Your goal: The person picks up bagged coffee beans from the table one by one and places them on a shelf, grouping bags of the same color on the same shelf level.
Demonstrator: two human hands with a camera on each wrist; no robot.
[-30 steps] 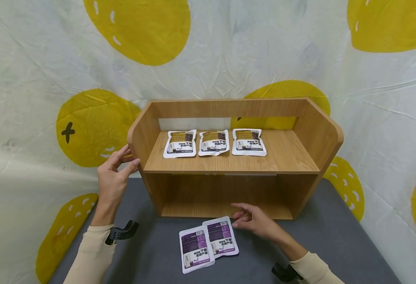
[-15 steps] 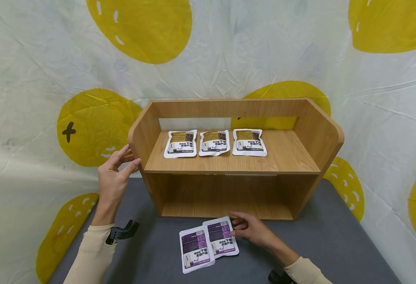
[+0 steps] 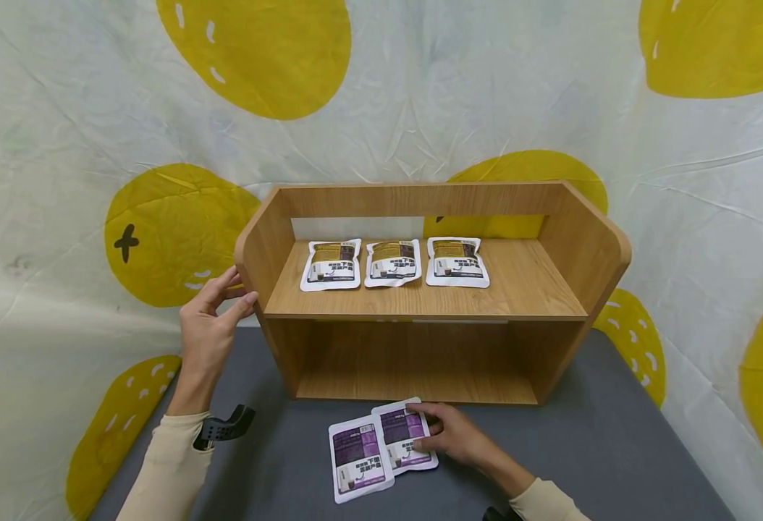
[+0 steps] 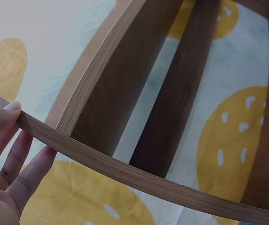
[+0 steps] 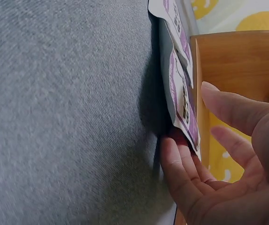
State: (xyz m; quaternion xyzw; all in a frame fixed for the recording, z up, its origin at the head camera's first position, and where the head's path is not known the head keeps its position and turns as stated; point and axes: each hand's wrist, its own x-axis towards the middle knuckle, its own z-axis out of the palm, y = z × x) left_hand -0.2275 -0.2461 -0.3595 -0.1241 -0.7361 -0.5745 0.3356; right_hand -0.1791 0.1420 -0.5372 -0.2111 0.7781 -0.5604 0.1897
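With thumb and fingers on opposite faces, my left hand (image 3: 207,329) pinches the left side panel of the wooden shelf (image 3: 414,197); the left wrist view shows the panel's edge (image 4: 96,157) in that grip. Two flat white-and-purple pouches lie overlapping on the table before the shelf: a left pouch (image 3: 358,461) on top and a right pouch (image 3: 397,428) partly under it. My right hand (image 3: 456,432) is at the right pouch's right edge. In the right wrist view its lower fingers (image 5: 172,154) reach the pouch's underside, while the thumb stands apart above it.
On the upper board sit three white-and-gold pouches in a row, the left one (image 3: 331,265), the middle one (image 3: 392,262) and the right one (image 3: 457,261). The grey tabletop (image 3: 603,434) bears the shelf. Behind hangs a pale curtain (image 3: 381,87) with yellow shapes.
My right hand has moved left and nearer, from beside the right purple pouch to over its right edge. The left hand and all pouches have stayed in place.
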